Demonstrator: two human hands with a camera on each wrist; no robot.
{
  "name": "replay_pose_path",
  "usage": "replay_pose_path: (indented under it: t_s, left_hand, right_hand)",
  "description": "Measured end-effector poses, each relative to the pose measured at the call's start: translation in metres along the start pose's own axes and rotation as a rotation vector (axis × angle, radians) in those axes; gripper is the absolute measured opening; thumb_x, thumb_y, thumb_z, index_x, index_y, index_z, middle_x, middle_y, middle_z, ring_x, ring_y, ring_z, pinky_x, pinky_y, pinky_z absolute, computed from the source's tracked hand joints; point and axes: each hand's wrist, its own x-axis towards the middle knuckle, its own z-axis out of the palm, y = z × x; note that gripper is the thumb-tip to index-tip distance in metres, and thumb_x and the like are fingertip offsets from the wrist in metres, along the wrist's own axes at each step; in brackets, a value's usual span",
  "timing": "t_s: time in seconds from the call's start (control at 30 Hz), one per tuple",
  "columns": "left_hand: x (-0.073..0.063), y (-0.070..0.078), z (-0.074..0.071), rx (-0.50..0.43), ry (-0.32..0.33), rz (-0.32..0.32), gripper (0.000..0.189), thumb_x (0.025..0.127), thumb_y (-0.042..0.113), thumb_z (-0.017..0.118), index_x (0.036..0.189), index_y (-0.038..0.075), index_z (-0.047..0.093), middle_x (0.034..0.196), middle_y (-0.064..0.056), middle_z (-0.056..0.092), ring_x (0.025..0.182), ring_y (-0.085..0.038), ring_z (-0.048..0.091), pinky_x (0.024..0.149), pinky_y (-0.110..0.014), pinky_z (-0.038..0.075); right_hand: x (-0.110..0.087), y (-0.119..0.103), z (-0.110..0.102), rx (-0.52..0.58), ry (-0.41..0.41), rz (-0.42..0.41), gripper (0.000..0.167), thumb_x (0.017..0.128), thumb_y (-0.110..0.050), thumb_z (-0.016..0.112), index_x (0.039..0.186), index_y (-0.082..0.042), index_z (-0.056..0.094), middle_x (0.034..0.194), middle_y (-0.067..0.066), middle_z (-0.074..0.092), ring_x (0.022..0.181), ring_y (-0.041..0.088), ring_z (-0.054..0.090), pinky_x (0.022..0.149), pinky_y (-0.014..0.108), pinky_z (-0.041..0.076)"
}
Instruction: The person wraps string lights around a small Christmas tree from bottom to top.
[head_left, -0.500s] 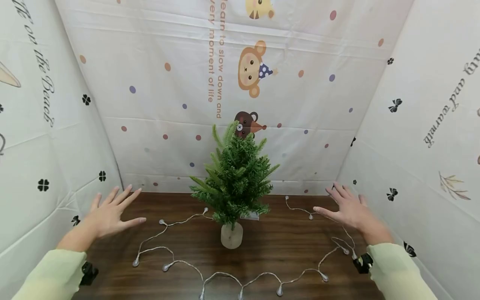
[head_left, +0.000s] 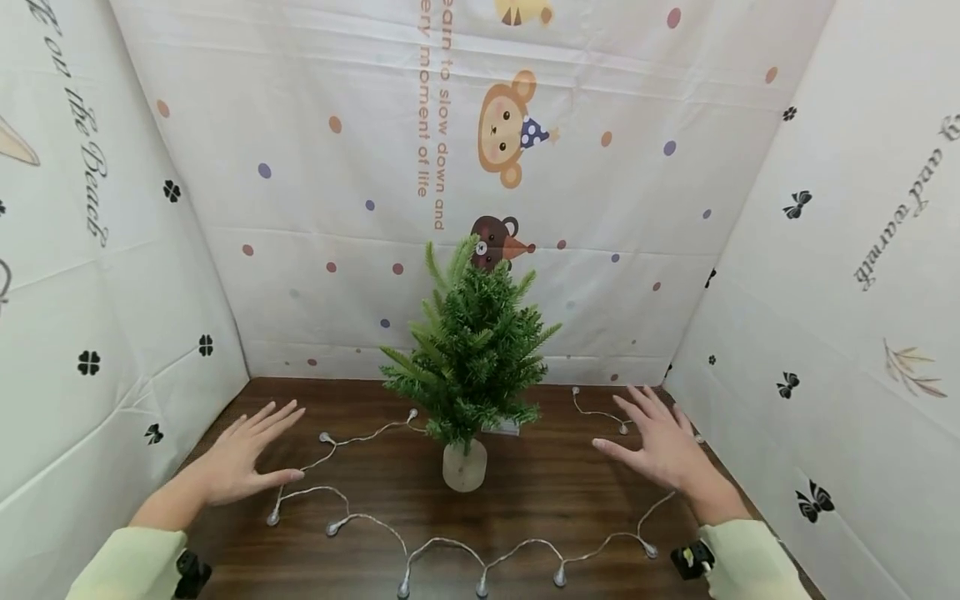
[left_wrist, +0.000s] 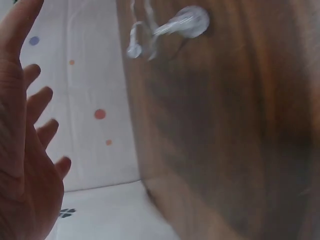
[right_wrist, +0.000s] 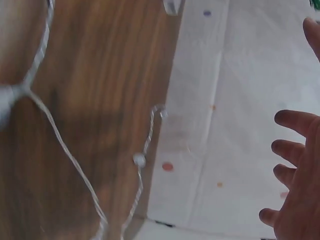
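A small artificial Christmas tree [head_left: 487, 350] stands upright on a pale round base [head_left: 464, 467] at the middle of the wooden table. Around its front and sides winds a string of bulb lights [head_left: 450, 547] on a clear wire. My left hand [head_left: 240, 458] hovers at the left with its fingers spread, overlapping part of the wire in the head view. On the other side my right hand [head_left: 660, 446] is held out, fingers apart, over the right stretch of the string. Neither hand holds anything. In the wrist views, bulbs [left_wrist: 192, 22] and the twisted wire [right_wrist: 65, 145] lie on the wood.
A white printed cloth [head_left: 337, 167] rises behind the table, with similar cloths along the left [head_left: 90, 300] and right [head_left: 840, 275]. Behind the tree's base lies a small pale box-like piece [head_left: 502, 427]. Each wrist carries a black camera [head_left: 693, 560].
Both hands have moved inward toward the tree and slightly nearer the person. The tree and lights have stayed in place, while the head view has tilted slightly.
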Motion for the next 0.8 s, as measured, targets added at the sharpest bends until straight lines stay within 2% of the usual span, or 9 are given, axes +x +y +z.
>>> replay_pose_path:
  t_s: [0.13,0.23,0.33,0.5,0.6,0.8]
  left_hand:
    - [-0.004,0.001,0.016,-0.022,0.042,0.074,0.086,0.084,0.055,0.078,0.154,0.017,0.047,0.159,-0.014,0.046,0.142,-0.053,0.041,0.107,-0.073,0.034]
    - [-0.006,0.003,0.024,-0.019,0.058,0.103,0.081,0.085,0.054,0.079,0.149,0.011,0.054,0.154,-0.016,0.051,0.138,-0.051,0.046,0.105,-0.068,0.039]
    - [-0.009,0.006,0.028,-0.027,0.056,0.097,0.076,0.086,0.054,0.078,0.144,0.008,0.059,0.151,-0.015,0.055,0.137,-0.046,0.05,0.104,-0.063,0.043]
    - [-0.014,0.009,0.033,-0.057,0.044,0.107,0.062,0.087,0.046,0.08,0.132,0.006,0.068,0.139,-0.016,0.064,0.129,-0.04,0.06,0.098,-0.058,0.051]
    - [-0.017,0.008,0.036,-0.078,0.012,0.114,0.053,0.087,0.041,0.081,0.125,0.005,0.072,0.132,-0.016,0.068,0.121,-0.038,0.065,0.094,-0.055,0.054]
    - [-0.017,0.004,0.039,-0.192,-0.108,0.022,0.038,0.09,0.041,0.078,0.115,0.013,0.077,0.122,-0.006,0.073,0.113,-0.031,0.069,0.091,-0.045,0.058]
  right_hand:
    - [-0.004,-0.015,0.018,0.035,0.022,-0.028,0.089,0.088,-0.072,0.063,0.153,-0.013,0.049,0.165,0.016,0.034,0.154,0.042,0.024,0.115,0.074,0.018]
    - [-0.007,-0.026,0.031,0.073,0.027,-0.049,0.086,0.089,-0.07,0.065,0.152,-0.013,0.05,0.164,0.014,0.036,0.154,0.041,0.027,0.114,0.074,0.021]
    - [-0.01,-0.036,0.041,0.105,0.038,-0.066,0.083,0.09,-0.068,0.065,0.151,-0.014,0.052,0.163,0.012,0.039,0.153,0.04,0.03,0.113,0.074,0.025]
    - [-0.015,-0.051,0.058,0.164,0.028,-0.082,0.076,0.092,-0.065,0.064,0.15,-0.016,0.054,0.162,0.01,0.042,0.15,0.039,0.036,0.109,0.074,0.033]
    - [-0.02,-0.061,0.066,0.216,-0.003,-0.086,0.074,0.093,-0.063,0.064,0.149,-0.016,0.054,0.161,0.011,0.042,0.148,0.04,0.04,0.108,0.07,0.039]
    - [-0.026,-0.085,0.082,0.332,-0.08,-0.08,0.072,0.094,-0.064,0.062,0.149,-0.018,0.055,0.159,0.008,0.045,0.145,0.038,0.045,0.109,0.063,0.043]
